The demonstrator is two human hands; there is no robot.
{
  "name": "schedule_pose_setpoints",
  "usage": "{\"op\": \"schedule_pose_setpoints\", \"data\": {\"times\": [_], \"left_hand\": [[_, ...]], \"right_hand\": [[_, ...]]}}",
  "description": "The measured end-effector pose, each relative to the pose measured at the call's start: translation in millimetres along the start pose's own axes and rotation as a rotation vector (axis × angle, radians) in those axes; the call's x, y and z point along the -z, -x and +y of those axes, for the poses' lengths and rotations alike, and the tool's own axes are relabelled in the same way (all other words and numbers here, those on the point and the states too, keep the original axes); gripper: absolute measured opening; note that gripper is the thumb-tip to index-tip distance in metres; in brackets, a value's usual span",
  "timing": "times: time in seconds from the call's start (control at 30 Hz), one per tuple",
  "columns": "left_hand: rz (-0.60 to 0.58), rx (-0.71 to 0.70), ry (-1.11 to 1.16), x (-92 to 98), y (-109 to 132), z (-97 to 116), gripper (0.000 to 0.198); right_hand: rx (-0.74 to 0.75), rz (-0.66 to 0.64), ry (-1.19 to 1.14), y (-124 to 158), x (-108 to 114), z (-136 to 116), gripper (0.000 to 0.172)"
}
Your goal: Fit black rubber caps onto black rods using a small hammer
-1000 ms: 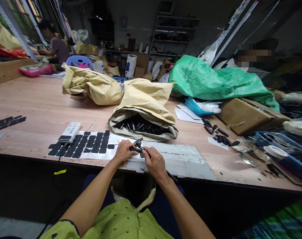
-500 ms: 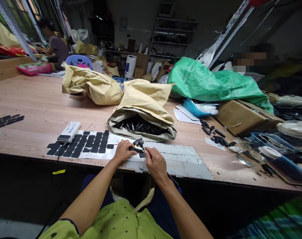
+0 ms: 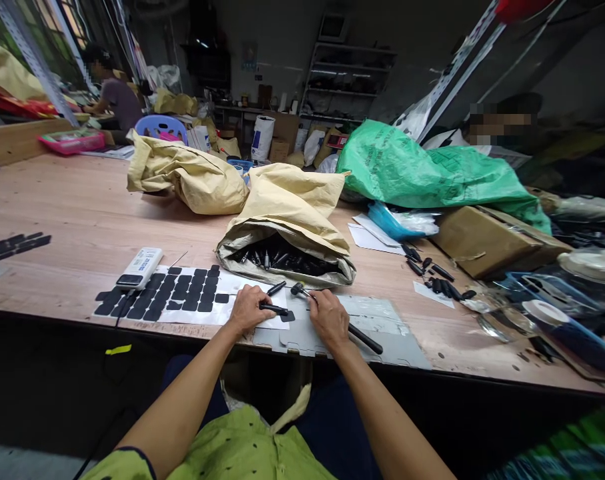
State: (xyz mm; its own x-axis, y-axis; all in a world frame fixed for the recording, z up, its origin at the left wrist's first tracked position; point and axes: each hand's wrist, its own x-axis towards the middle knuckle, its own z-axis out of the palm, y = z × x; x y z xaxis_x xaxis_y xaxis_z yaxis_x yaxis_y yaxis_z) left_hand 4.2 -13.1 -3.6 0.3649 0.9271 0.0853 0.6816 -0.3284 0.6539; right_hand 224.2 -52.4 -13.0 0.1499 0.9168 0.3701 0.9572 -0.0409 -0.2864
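My left hand [image 3: 250, 308] is closed on a slim black handle-like piece [image 3: 277, 310], low over the white sheet. A second slim black piece [image 3: 276, 288] lies just beyond its fingertips; whether they touch is unclear. My right hand [image 3: 329, 319] grips a small hammer [image 3: 365, 339] by its shaft, with the dark head [image 3: 297, 289] pointing left and the black grip sticking out behind. Under my hands are a white sheet [image 3: 237, 312] and a grey board [image 3: 382, 327]. One black rounded square [image 3: 287, 316] sits at the sheet's right edge.
Rows of black rounded squares [image 3: 182, 293] cover the sheet's left, beside a white device [image 3: 140, 268]. Ahead, a tan sack [image 3: 292, 193] gapes, full of black pieces. Loose black pieces [image 3: 445, 287] and a cardboard box [image 3: 482, 240] are at right. Other people sit farther back.
My right hand has moved right with the hammer, whose head has come away from the black pieces at my left hand. My left hand stays almost in place, still holding a black piece.
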Motion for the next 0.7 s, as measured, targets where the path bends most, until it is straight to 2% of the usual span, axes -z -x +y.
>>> {"op": "schedule_pose_setpoints", "data": {"times": [0.2, 0.43, 0.7], "left_hand": [[-0.015, -0.006, -0.007, 1.8, 1, 1, 0.013], [0.002, -0.026, -0.013, 0.4, 2, -1, 0.015], [-0.039, -0.062, -0.003, 3.6, 4, -2, 0.017]], "right_hand": [[0.013, 0.047, 0.120, 2, -15, 8, 0.018], [0.015, 0.071, 0.111, 3, -15, 6, 0.016], [0.004, 0.060, 0.110, 2, -15, 7, 0.016]]}}
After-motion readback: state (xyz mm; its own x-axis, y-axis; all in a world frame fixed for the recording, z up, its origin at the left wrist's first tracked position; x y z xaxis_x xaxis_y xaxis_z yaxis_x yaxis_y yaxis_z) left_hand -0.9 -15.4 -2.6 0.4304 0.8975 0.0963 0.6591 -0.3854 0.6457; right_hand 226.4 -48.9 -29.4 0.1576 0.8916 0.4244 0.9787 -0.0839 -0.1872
